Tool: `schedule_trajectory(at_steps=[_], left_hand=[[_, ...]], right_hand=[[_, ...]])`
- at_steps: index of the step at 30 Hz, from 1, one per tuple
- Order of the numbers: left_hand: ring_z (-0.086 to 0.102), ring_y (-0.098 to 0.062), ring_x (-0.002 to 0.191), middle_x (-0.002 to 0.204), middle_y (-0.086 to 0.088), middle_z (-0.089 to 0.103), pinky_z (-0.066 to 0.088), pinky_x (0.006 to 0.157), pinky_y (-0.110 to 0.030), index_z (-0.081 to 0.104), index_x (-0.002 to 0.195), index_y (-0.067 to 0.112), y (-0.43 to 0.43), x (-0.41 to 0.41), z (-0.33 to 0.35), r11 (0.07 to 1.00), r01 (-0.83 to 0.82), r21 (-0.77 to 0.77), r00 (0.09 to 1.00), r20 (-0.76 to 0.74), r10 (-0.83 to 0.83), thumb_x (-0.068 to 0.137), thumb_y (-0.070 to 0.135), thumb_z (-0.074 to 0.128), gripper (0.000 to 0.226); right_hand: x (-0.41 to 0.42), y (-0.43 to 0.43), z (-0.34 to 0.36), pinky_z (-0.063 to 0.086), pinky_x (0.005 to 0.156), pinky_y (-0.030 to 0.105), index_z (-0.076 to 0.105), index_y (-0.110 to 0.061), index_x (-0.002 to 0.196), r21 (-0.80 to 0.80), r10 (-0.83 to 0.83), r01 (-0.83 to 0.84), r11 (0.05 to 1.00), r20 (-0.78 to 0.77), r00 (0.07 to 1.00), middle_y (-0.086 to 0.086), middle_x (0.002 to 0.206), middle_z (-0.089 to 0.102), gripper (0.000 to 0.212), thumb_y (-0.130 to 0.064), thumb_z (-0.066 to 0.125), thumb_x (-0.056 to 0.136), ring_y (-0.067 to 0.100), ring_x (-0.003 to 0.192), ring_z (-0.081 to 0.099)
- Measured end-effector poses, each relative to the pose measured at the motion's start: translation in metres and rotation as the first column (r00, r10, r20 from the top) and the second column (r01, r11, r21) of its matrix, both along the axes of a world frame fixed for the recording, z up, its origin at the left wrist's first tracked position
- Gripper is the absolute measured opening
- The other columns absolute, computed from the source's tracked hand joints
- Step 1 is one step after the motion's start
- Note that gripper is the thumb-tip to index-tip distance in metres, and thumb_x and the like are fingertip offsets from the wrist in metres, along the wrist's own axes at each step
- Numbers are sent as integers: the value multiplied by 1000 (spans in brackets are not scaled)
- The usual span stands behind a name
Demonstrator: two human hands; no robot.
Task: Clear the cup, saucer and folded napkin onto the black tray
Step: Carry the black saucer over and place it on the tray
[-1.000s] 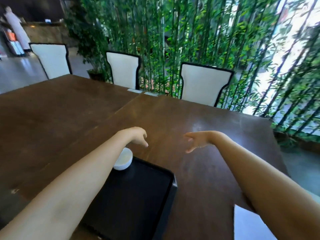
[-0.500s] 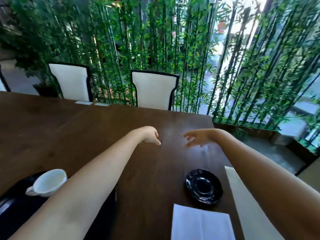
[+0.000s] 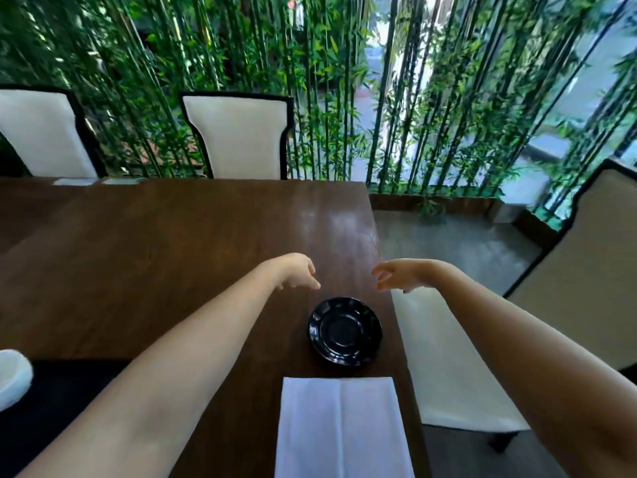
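A glossy black saucer lies on the dark wooden table near its right edge. Just in front of it lies a white folded napkin, flat on the wood. At the far left the white cup stands on the black tray, both cut off by the frame edge. My left hand hovers beyond the saucer with loosely curled fingers and holds nothing. My right hand hovers over the table's right edge, fingers apart, also holding nothing.
A white chair seat is tucked against the table's right side, with its tall back further right. Two white chairs stand at the far side before a bamboo screen. Grey floor lies to the right.
The view has swung to the right, so the tray and cup slid to the left edge and the saucer and napkin came to the middle. Both hands stay raised and hold nothing.
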State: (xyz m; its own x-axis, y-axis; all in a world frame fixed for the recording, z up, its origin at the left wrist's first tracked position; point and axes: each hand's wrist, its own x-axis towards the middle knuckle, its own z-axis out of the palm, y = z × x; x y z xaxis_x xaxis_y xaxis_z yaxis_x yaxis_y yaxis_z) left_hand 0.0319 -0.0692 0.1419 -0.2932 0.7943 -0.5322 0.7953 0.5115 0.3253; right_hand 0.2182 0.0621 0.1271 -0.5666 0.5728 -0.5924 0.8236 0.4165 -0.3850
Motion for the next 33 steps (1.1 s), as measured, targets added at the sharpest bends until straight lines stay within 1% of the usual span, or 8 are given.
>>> schedule_trajectory(at_steps=[3, 10, 14, 17, 21, 25, 29, 33], left_hand=[[60, -27, 110, 130, -9, 55, 53, 90, -39, 44, 135, 17, 6, 6, -25, 999, 10, -46, 1000, 0, -10, 89, 32, 59, 51], [56, -28, 110, 138, -7, 47, 55, 82, -35, 37, 140, 18, 15, 3, -80, 998, 12, -68, 1000, 6, -12, 89, 33, 57, 57], [59, -29, 105, 134, -10, 51, 49, 69, -29, 33, 142, 16, 14, 4, -112, 999, -27, -36, 999, 32, 28, 89, 33, 57, 61], [62, -29, 91, 134, -13, 48, 55, 66, -32, 32, 142, 14, 11, 7, -132, 998, -58, -12, 997, 58, 58, 89, 30, 57, 60], [67, -29, 81, 138, -12, 36, 61, 70, -38, 34, 141, 21, 7, 9, -147, 991, -132, 31, 985, 113, 127, 90, 25, 53, 55], [69, -30, 68, 132, -13, 36, 61, 61, -35, 36, 138, 27, -1, 12, -155, 971, -229, 72, 952, 223, 208, 89, 17, 49, 52], [63, -35, 90, 128, -14, 45, 61, 57, -40, 44, 133, 29, -5, 15, -154, 931, -356, 80, 857, 425, 291, 86, 2, 46, 53], [59, -32, 100, 123, -7, 56, 61, 58, -41, 52, 124, 28, -8, 15, -151, 893, -447, 62, 757, 558, 340, 86, 8, 52, 42]], right_hand=[[13, 4, -29, 44, 99, 42, 40, -13, 139, 8, -52, 52, 999, 11, 999, 15, 140, 49, 54, -25, 59, 90, 33, 124, 51], [28, 2, -89, 49, 85, 32, 33, -14, 142, -76, -165, 160, 984, -65, 984, 6, 145, 42, 59, -29, 57, 91, 26, 122, 48], [30, -3, -118, 46, 99, 39, 30, -12, 143, -75, -185, 178, 981, -98, 978, 11, 145, 41, 64, -29, 60, 89, 27, 128, 45], [29, -9, -131, 55, 81, 35, 32, -12, 142, -116, -239, 222, 968, -161, 957, 12, 139, 45, 61, -23, 61, 89, 27, 117, 51], [25, -14, -141, 58, 72, 33, 37, -12, 138, -157, -277, 246, 957, -227, 934, 14, 131, 49, 56, -13, 62, 88, 24, 102, 56], [22, -19, -147, 59, 72, 34, 40, -14, 136, -207, -335, 286, 936, -263, 905, 14, 124, 55, 58, -5, 64, 84, 26, 98, 62], [22, -20, -150, 59, 77, 40, 44, -15, 133, -249, -407, 344, 905, -279, 870, 13, 111, 62, 60, 8, 62, 80, 28, 95, 65], [22, -21, -149, 59, 80, 44, 48, -16, 131, -286, -443, 364, 886, -294, 847, 13, 103, 65, 60, 12, 60, 79, 29, 94, 67]])
